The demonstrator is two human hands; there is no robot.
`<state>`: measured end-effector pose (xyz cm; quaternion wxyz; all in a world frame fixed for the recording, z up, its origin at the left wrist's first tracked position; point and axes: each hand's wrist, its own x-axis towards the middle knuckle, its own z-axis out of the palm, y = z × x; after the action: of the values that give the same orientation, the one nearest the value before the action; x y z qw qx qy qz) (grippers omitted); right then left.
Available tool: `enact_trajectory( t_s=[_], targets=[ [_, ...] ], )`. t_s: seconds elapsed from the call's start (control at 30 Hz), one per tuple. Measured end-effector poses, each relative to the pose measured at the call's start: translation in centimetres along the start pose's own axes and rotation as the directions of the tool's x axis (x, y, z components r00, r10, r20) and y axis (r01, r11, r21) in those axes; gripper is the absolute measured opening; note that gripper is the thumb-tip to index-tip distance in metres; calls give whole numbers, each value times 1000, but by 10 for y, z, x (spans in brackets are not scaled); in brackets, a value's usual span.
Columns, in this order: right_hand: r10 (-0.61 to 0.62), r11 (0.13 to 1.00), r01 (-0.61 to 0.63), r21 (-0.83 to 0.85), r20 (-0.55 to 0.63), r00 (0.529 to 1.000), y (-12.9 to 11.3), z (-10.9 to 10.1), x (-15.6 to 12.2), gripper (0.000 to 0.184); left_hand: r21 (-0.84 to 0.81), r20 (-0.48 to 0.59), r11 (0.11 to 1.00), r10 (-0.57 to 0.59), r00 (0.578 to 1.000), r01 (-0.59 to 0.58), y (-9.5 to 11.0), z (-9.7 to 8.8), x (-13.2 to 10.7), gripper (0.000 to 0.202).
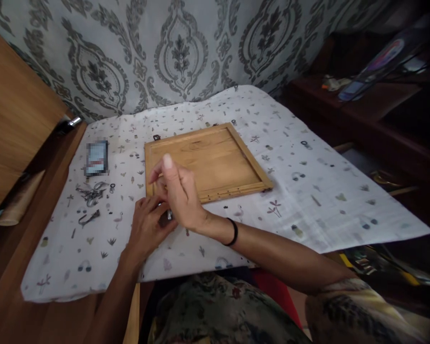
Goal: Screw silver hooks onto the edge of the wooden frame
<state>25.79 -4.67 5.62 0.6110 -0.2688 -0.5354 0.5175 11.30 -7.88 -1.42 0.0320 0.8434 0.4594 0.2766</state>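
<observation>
A wooden framed panel (215, 157) lies flat on the cloth-covered table, with several small dark holes along its near edge. At its near left corner, my left hand (148, 224) has its fingers bent and thumb drawn in around a small shiny metal piece (169, 214), of which only a bit shows. My right hand (182, 191) is raised just above the left one, thumb upward and fingers curled in. Whatever its fingers hold is hidden. A small dark hanger (156, 137) sits at the panel's far left corner.
Left of my hands lie a pile of metal clips (92, 192), a single metal clip (89, 217) and a blurred-out phone (96, 157). A wooden cabinet (21, 114) flanks the table at left. Dark furniture (365, 105) holding a bottle stands at right.
</observation>
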Motion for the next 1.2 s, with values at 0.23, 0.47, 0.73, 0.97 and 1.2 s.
enact_trajectory(
  t_s=[0.23, 0.47, 0.73, 0.97, 1.2],
  targets=[
    [241, 950, -305, 60, 481, 843, -9, -37, 29, 47, -12, 45, 1000, -15, 999, 16, -3, 0, -1, 24],
    [150, 932, -352, 89, 789, 595, -3, -43, 52, 58, 1, 5, 1000, 19, 1000, -19, -6, 0, -2, 29],
    [144, 867, -400, 298, 618, 773, 18, -22, 38, 67, 32, 48, 999, 23, 999, -24, -1, -2, 2, 25],
    [-10, 997, 7, 73, 46, 999, 6, -6, -2, 62, 9, 45, 1000, 13, 999, -13, 0, -3, 1, 24],
    [129, 981, -177, 78, 417, 900, 4, -35, 20, 49, 9, 29, 999, 39, 999, -40, -3, -1, 2, 26]
  ],
)
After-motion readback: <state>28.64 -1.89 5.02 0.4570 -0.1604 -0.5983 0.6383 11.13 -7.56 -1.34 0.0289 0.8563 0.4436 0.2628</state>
